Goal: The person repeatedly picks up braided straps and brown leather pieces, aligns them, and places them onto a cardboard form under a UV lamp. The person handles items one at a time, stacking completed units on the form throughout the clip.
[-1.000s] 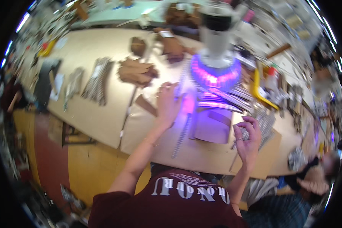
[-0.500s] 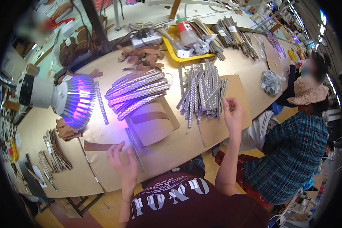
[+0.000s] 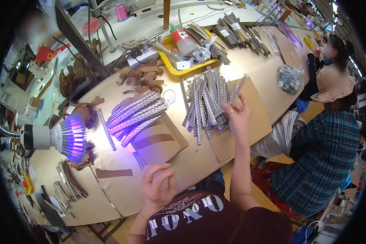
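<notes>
My right hand (image 3: 238, 115) is closed in a pinch on a grey braided strip (image 3: 242, 83), which sticks up past the fingertips. Beneath and left of it lies a loose pile of similar grey-and-silver braided strips (image 3: 207, 101), partly on a brown cardboard sheet (image 3: 252, 118). My left hand (image 3: 158, 187), blurred, is raised near the table's front edge with its fingers curled; what they hold, if anything, is hidden. Behind its fingers a single braided strip (image 3: 138, 158) shows only at its far end. A thick bundle of braided strips (image 3: 138, 114) rests on a curved brown sheet (image 3: 160, 148).
A lit lamp (image 3: 71, 137) with a purple glow juts in at left. Beyond the strips stand a yellow tray (image 3: 185, 72) with a bottle (image 3: 183, 42), and brown scraps (image 3: 140, 77). A flat brown strip (image 3: 114, 173) lies left. A person in plaid (image 3: 319, 162) sits at right.
The view has shifted. My right hand has lifted a strip upward from the pile. My left hand, earlier spread beside the single strip, is now curled and raised in front of it.
</notes>
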{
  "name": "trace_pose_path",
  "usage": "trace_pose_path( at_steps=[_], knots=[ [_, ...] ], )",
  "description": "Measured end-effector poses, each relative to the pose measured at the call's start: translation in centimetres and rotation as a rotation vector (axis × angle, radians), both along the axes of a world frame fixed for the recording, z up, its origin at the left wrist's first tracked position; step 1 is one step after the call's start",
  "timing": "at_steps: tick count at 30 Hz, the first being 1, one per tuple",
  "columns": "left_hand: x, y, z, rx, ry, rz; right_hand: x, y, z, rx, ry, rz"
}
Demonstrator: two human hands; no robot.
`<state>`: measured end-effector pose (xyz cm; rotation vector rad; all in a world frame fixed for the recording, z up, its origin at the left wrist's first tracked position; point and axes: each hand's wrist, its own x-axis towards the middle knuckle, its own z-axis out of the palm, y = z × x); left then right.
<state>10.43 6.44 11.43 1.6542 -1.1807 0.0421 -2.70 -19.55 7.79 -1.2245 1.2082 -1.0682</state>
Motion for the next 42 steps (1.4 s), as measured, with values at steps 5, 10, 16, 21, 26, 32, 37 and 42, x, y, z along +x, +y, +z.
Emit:
trace_pose_path(
  at_steps=[5, 10, 16, 21, 26, 32, 37, 42],
  knots=[
    [-0.4, -3.0, 1.3, 0.153, 0.232, -0.227, -0.8, 1.9, 2.0, -0.081, -0.038, 0.118],
    [0.2, -5.3, 2.3, 0.167, 0.394, -0.260, -0.2, 3.0, 5.1, -0.065, -0.202, 0.236],
    [0.2, -6.6, 2.5, 0.000, 0.938, -0.378, 1.3, 4.9, 6.9, 0.059, -0.527, 0.508],
    [1.7, -4.3, 2.5, -0.053, 1.157, -0.358, 4.6, 7.7, 6.8, 0.117, -0.368, 0.625],
    [4.8, 0.4, 1.6, -0.104, 1.111, 0.003, 8.6, 10.4, 6.8, 0.164, -0.316, 0.809],
    [7.8, 6.4, 0.4, -0.165, 1.092, 0.193, 11.6, 11.0, 6.9, 0.184, -0.307, 0.873],
    [8.2, 7.7, -0.7, -0.201, 1.119, 0.220, 13.0, 12.1, 7.6, 0.144, -0.228, 0.875],
    [9.7, 6.9, -1.0, -0.248, 1.093, 0.235, 13.9, 12.3, 7.9, 0.123, -0.202, 0.882]
  ],
)
